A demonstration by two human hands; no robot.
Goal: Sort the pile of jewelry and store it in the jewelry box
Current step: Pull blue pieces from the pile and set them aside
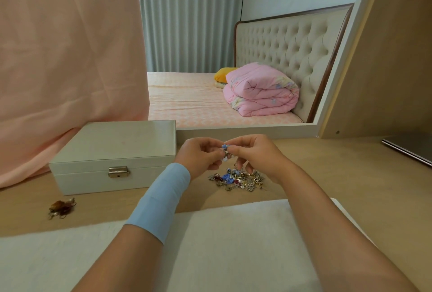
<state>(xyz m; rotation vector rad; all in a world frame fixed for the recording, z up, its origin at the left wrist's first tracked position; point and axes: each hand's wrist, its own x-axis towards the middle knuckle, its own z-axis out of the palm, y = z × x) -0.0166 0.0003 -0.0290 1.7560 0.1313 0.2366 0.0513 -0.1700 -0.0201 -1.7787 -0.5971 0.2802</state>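
The left hand [198, 156] and right hand [255, 156] meet over the desk [339, 167], each pinching a small blue-beaded piece [225, 151] with curled fingertips. It is tiny and half covered by fingers, so I can't tell what kind it is. At six o'clock just below it lies the pile [240, 179], a tangle of gold, silver and blue bits, its far edge hidden behind the right fingers. The box [112, 149] sits at nine o'clock from the hands, lid down, clasp [118, 172] on its near side, close to the left wrist's blue band [161, 200]. A brown cluster [61, 207] lies apart at seven o'clock from the box. At three o'clock a laptop [413, 147] is cut off by the frame, with bare desk between it and the pile. A white cloth [233, 245] covers the near edge.
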